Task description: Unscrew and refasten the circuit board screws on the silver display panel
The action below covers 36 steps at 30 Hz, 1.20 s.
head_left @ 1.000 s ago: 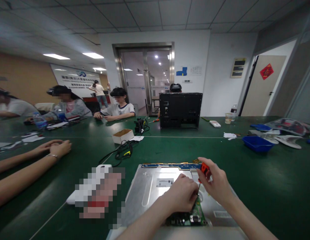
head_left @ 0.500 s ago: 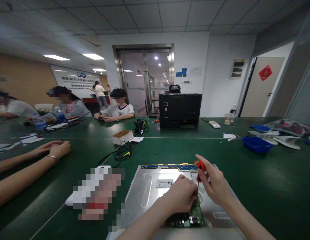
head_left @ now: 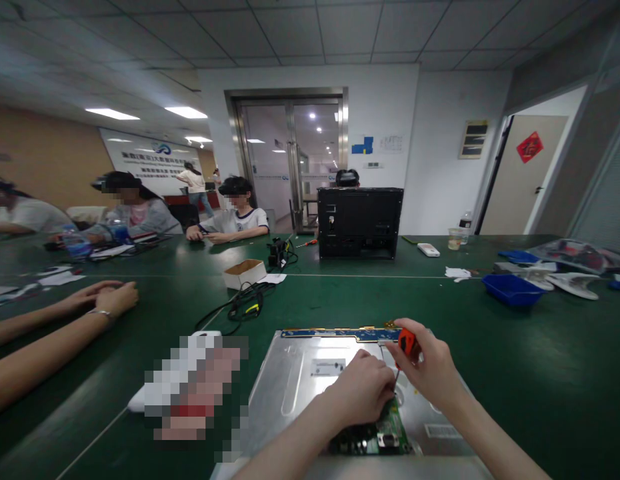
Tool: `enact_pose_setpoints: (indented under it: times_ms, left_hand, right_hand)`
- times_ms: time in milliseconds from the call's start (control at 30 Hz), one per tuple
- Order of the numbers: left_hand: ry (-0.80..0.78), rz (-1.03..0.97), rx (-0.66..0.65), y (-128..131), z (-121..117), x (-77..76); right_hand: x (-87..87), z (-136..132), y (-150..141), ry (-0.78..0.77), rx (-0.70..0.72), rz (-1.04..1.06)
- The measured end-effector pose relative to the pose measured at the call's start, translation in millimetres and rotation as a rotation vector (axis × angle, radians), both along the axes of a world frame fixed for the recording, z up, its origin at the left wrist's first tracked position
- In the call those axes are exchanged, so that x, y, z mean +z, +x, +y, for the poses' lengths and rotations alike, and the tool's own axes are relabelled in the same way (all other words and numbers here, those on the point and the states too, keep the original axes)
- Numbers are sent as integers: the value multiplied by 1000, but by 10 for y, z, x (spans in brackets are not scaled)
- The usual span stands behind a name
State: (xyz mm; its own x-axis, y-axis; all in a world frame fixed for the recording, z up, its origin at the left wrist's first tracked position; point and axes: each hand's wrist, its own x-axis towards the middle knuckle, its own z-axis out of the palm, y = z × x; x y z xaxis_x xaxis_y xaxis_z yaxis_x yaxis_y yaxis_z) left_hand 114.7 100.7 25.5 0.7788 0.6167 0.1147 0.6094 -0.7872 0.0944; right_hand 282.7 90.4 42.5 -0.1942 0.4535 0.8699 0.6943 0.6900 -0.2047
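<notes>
Screwdriver (head_left: pixel 407 341) with a red handle is pinched upright in the right hand (head_left: pixel 430 373), its tip pointed down at the green circuit board (head_left: pixel 385 427) just below both hands. The left hand (head_left: pixel 363 390) is curled, fingertips pressed together on the board beside the tip. Under the hands a metal panel (head_left: pixel 295 380) is laid flat. Beyond the fingers, a blue strip (head_left: pixel 335 332) is seen along the panel's far edge.
</notes>
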Motion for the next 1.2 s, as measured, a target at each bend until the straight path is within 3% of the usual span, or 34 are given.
enact_pose_setpoints:
  times_ms: [300, 700, 1200]
  left_hand:
    - [47, 10, 3, 21, -17, -5]
    - [129, 40, -11, 18, -30, -11]
    - [169, 41, -14, 25, -14, -47]
  right_hand:
    - [35, -67, -19, -147, 46, 43]
    - [4, -8, -32, -10, 12, 18]
    - [75, -85, -48, -75, 71, 37]
